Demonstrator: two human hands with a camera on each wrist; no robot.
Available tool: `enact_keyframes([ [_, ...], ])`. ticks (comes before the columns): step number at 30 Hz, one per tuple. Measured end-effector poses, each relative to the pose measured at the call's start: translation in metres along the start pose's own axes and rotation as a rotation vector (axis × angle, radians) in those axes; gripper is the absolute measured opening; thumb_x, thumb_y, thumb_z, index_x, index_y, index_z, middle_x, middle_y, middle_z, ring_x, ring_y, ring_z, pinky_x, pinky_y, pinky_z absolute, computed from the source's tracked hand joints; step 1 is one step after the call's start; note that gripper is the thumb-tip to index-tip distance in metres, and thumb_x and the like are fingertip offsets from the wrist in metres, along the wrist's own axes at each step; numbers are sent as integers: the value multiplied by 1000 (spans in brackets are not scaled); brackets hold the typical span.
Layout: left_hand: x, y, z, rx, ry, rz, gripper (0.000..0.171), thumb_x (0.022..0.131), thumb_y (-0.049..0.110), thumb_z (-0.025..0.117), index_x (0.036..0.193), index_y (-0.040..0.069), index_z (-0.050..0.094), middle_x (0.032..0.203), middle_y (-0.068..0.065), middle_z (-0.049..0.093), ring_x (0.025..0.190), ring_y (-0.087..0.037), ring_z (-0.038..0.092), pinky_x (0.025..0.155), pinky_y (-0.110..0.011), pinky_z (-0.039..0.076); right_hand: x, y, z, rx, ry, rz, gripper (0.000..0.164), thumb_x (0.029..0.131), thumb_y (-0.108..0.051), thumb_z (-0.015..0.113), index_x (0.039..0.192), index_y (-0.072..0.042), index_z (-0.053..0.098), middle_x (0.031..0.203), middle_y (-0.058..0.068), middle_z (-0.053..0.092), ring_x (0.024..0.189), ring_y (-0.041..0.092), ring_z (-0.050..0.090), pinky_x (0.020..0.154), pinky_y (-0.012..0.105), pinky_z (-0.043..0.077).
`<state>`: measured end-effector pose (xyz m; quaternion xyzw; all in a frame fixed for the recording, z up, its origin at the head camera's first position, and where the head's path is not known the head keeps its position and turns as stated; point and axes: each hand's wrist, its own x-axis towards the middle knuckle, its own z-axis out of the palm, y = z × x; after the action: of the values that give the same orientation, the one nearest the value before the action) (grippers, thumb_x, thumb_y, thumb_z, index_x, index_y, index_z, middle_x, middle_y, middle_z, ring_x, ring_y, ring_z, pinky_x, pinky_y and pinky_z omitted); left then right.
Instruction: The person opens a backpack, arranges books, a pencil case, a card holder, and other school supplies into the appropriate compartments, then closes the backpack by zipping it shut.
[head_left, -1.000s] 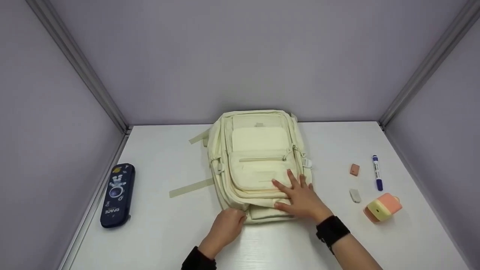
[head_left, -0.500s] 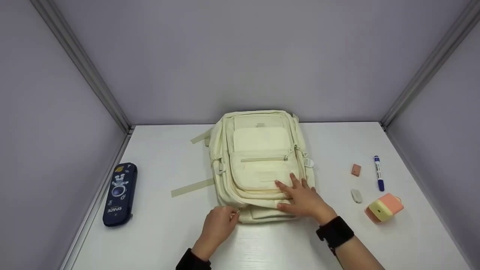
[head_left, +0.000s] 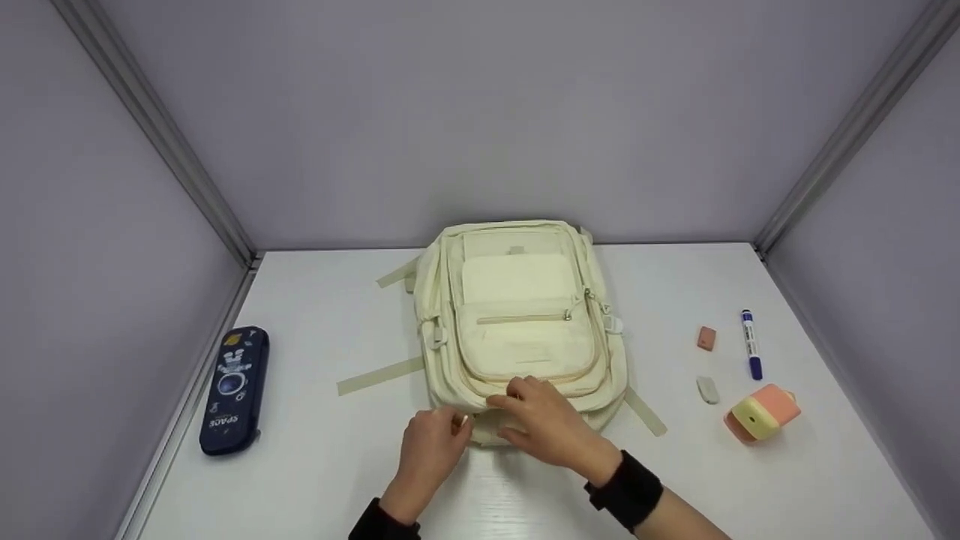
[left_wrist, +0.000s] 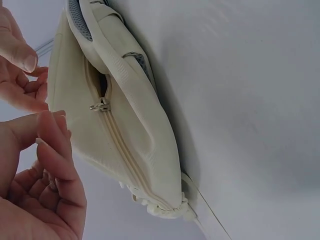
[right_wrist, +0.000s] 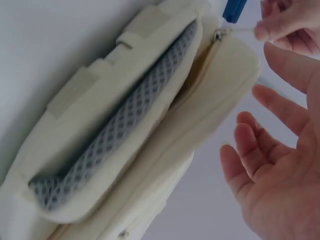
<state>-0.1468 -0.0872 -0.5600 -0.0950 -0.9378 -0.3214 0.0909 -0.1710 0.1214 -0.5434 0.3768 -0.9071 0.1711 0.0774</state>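
Note:
A cream backpack (head_left: 525, 285) lies front side up, its near end toward me. My left hand (head_left: 433, 446) is at its near left corner. It pinches the zipper pull, a pale cord (right_wrist: 243, 30) that runs to the metal zipper slider (right_wrist: 217, 36). Beyond the slider the zipper gapes in the left wrist view. My right hand (head_left: 551, 424) hovers at the near edge of the bag, fingers loosely bent, nothing in them. In the right wrist view the right hand (right_wrist: 285, 150) is beside the bag's top flap, next to the grey mesh padding (right_wrist: 125, 120).
A navy pencil case (head_left: 235, 390) with space pictures lies at the left. To the right are a pink eraser (head_left: 706, 338), a grey-white eraser (head_left: 707, 390), a blue marker (head_left: 751, 345) and a pink-and-yellow block-shaped item (head_left: 763, 414). Straps (head_left: 381, 375) extend from the bag's sides.
My right hand has lifted from the bag's front and moved left, near the left hand. My left hand has shifted left with the zipper pull. A strap at the lower right now shows.

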Motion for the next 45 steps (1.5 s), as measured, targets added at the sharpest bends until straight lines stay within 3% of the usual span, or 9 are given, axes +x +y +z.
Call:
enact_keyframes([
  [6, -2, 7, 1, 32, -18, 58, 21, 81, 8, 74, 64, 14, 64, 59, 7, 59, 51, -6, 53, 47, -25, 42, 11, -16, 18, 22, 4, -46, 40, 86, -26, 76, 124, -17, 64, 87, -6, 63, 68, 7, 56, 56, 24, 45],
  [10, -4, 10, 4, 16, 6, 87, 26, 78, 6, 76, 60, 16, 60, 55, 9, 55, 49, -4, 45, 45, -24, 38, 16, -20, 26, 86, -22, -35, 25, 85, -17, 76, 107, -18, 68, 78, -8, 63, 65, 4, 55, 56, 21, 43],
  [16, -6, 8, 6, -89, -9, 93, 28, 80, 5, 78, 59, 15, 62, 53, 12, 53, 47, 2, 41, 44, -20, 37, 20, -20, 30, 163, -52, 20, 16, 80, -10, 79, 86, -20, 69, 73, -12, 62, 62, 1, 53, 54, 20, 42],
  [24, 3, -10, 0, -345, -142, 53, 11, 91, 8, 69, 80, 9, 69, 65, 7, 63, 51, -3, 56, 47, -22, 47, 19, -18, 33, 256, -71, 116, 9, 83, -15, 79, 85, -16, 70, 76, -10, 66, 66, 0, 58, 58, 19, 47],
  [26, 6, -18, 1, -288, -117, 120, 5, 90, 3, 67, 90, 8, 67, 75, 5, 64, 62, -5, 59, 55, -25, 50, 20, -18, 34, 276, -83, 143, 9, 85, -20, 78, 86, -15, 71, 78, -9, 67, 68, 0, 59, 60, 20, 49],
  [30, 9, -35, 7, -38, 8, 317, 29, 81, -3, 74, 105, 10, 64, 97, 0, 60, 89, -14, 58, 77, -33, 50, 20, -19, 36, 276, -78, 148, 9, 90, -22, 73, 87, -14, 70, 77, -9, 66, 67, 1, 58, 58, 21, 48],
  [34, 11, -45, 13, 114, 118, 440, 49, 69, -3, 84, 113, 9, 66, 113, -5, 60, 110, -24, 57, 93, -43, 46, 19, -19, 38, 244, -39, 130, 4, 92, -15, 70, 92, -12, 68, 81, -5, 68, 71, 5, 63, 60, 24, 50],
  [38, 17, -50, 18, 201, 157, 499, 49, 68, 5, 87, 114, 10, 70, 121, -6, 65, 118, -28, 59, 98, -46, 44, 16, -19, 37, 215, -9, 128, 6, 91, -12, 71, 91, -12, 65, 82, -3, 69, 72, 8, 64, 60, 25, 51],
  [45, 30, -53, 18, 291, 196, 523, 28, 78, 10, 77, 107, 14, 76, 109, -3, 72, 104, -26, 67, 92, -46, 49, 12, -14, 34, 166, 17, 118, 8, 88, -7, 71, 84, -12, 67, 73, -3, 66, 62, 7, 60, 55, 24, 48],
])
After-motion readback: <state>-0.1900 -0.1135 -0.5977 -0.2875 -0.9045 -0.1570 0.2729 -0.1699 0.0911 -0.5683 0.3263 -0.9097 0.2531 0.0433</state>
